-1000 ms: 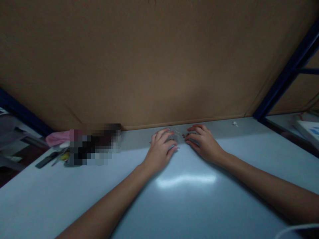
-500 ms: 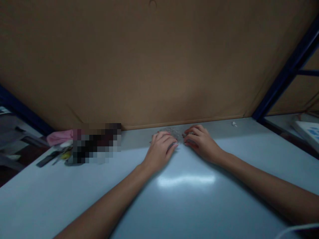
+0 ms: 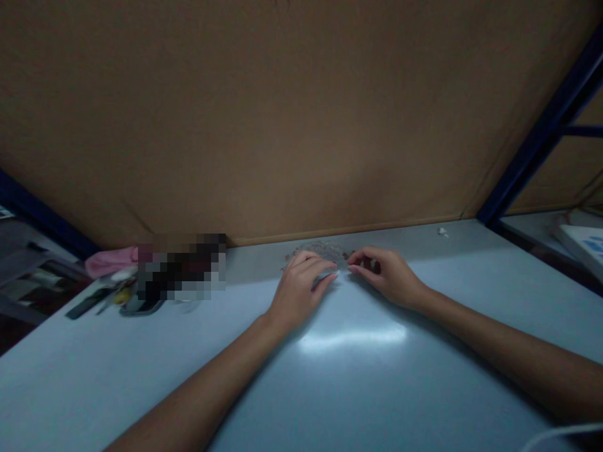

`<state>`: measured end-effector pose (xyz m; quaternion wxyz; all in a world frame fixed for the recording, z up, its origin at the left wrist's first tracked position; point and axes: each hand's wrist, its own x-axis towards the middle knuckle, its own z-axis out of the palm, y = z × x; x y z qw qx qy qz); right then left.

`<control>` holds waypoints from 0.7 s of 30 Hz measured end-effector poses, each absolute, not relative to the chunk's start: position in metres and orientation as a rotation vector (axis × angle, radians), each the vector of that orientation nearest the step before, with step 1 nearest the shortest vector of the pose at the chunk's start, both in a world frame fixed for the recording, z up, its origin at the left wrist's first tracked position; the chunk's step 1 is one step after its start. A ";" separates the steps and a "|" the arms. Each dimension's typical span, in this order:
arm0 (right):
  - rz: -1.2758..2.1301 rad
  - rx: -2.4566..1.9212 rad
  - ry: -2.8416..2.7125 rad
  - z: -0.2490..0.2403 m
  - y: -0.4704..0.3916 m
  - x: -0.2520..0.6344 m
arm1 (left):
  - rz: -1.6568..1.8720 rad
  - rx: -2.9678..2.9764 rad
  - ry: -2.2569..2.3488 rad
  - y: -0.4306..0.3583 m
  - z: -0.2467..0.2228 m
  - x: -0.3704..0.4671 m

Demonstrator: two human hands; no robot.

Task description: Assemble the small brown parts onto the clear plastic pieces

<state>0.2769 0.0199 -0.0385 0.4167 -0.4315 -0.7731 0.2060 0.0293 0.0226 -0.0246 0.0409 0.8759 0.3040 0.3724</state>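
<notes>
A loose heap of small clear pieces (image 3: 325, 249) lies on the table near the back panel, with a few brownish bits (image 3: 348, 255) at its edges. At the heap's near left side is my left hand (image 3: 300, 285), palm down and fingers curved. Its thumb and forefinger tips come close together at a tiny pale spot, too small to name. From the right, my right hand (image 3: 391, 276) reaches to the heap's edge with thumb and forefinger pinched. Whatever may be between those tips is too small to make out.
A brown board (image 3: 301, 125) stands behind the white table (image 3: 358, 402). At the left lie a pink cloth (image 3: 110, 261), a dark flat object (image 3: 89, 304), a yellow item (image 3: 123, 296) and a blurred-out patch. A small white scrap (image 3: 442, 232) sits at the back right; blue posts (image 3: 527, 144) flank the board.
My right hand's fingers have drawn together into a pinch, with the hand turned slightly. My left hand has barely moved, its thumb slightly shifted. More of the clear heap shows between the hands.
</notes>
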 end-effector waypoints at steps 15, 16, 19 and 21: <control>0.855 -1.004 -1.723 -0.032 0.008 0.268 | 1.351 2.584 0.845 0.017 -0.020 0.034; 0.863 -0.999 -1.719 -0.032 0.008 0.268 | 1.354 2.576 0.845 0.017 -0.021 0.034; 0.858 -0.997 -1.717 -0.032 0.007 0.268 | 1.347 2.571 0.835 0.017 -0.021 0.033; 0.841 -1.009 -1.725 -0.032 0.007 0.268 | 1.340 2.571 0.826 0.017 -0.021 0.033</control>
